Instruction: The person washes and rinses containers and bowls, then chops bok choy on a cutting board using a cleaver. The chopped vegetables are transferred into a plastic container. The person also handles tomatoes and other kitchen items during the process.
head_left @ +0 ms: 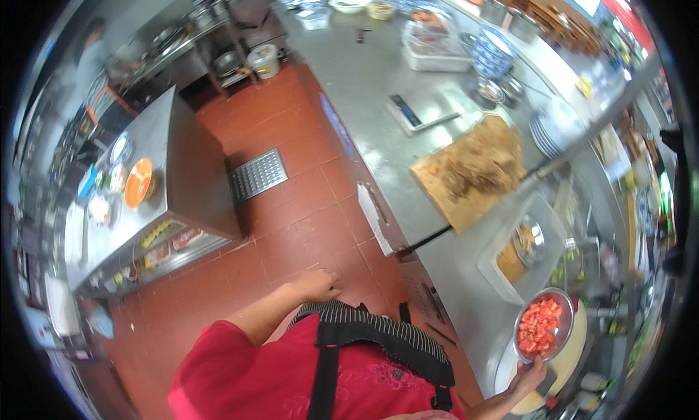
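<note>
1. The right hand (528, 376) is gripping the near rim of a steel bowl (542, 325) of chopped tomato at the bench (378, 128) edge.
2. Thin and slick, the bowl is probably riding light but tippy; a rim pinch seems best.
3. The left hand (317, 283) is hanging loose, holding nothing.
</note>
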Action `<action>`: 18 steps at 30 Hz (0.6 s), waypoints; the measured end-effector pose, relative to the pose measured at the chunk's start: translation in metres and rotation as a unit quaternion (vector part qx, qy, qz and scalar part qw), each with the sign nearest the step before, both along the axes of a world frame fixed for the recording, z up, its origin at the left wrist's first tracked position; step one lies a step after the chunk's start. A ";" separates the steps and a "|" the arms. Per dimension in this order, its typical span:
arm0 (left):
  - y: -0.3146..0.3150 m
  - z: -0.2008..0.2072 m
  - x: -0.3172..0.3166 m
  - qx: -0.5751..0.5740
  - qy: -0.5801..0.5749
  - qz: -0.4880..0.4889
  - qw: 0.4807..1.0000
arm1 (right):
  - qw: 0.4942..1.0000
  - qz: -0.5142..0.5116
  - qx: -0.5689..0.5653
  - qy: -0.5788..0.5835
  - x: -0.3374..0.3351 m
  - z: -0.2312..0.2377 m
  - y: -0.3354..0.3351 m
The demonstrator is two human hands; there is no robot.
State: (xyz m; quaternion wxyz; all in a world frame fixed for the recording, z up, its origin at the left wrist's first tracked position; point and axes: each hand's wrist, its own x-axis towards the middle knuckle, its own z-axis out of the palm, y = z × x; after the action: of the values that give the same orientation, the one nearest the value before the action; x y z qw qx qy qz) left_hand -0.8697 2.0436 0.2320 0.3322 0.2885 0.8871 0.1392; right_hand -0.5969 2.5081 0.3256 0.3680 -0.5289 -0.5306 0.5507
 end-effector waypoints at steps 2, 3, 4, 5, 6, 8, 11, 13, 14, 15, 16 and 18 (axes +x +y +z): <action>-0.030 -0.010 -0.009 -0.014 -0.018 0.037 0.999 | 0.994 0.094 -0.013 0.051 -0.060 0.012 -0.026; -0.047 -0.013 -0.015 -0.021 -0.022 0.047 0.998 | 0.991 0.128 -0.005 0.034 -0.089 0.014 -0.042; -0.067 -0.016 -0.019 0.007 -0.017 0.071 0.997 | 0.987 0.156 -0.022 0.037 -0.118 0.013 -0.058; -0.090 -0.016 -0.022 0.035 -0.008 0.090 0.995 | 0.979 0.190 -0.043 0.058 -0.148 0.008 -0.076; -0.110 -0.017 -0.029 0.059 0.000 0.104 0.993 | 0.969 0.233 -0.053 0.071 -0.174 0.004 -0.094; -0.152 -0.018 -0.049 0.013 -0.030 0.118 0.993 | 0.930 0.336 -0.093 0.118 -0.233 -0.010 -0.134; -0.215 -0.016 -0.076 -0.034 -0.048 0.189 0.980 | 0.911 0.385 -0.127 0.075 -0.318 -0.028 -0.197; -0.243 -0.011 -0.101 -0.042 -0.025 0.220 0.974 | 0.877 0.445 -0.167 0.068 -0.371 -0.032 -0.237; -0.256 -0.008 -0.114 -0.038 -0.003 0.227 0.973 | 0.870 0.454 -0.179 0.064 -0.398 -0.035 -0.260; -0.268 -0.004 -0.126 -0.023 -0.006 0.254 0.967 | 0.881 0.433 -0.185 0.049 -0.419 -0.033 -0.279; -0.273 -0.002 -0.141 -0.006 -0.011 0.271 0.963 | 0.856 0.481 -0.185 0.048 -0.444 -0.032 -0.297; -0.271 -0.003 -0.179 0.026 -0.004 0.291 0.956 | 0.823 0.514 -0.220 0.100 -0.495 -0.037 -0.332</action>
State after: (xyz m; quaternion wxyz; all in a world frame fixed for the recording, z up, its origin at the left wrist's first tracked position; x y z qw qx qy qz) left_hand -1.0491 1.7723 0.2286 0.2734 0.0254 0.9273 0.2543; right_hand -1.0919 2.1757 0.2885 -0.0437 -0.1889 -0.5506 0.8120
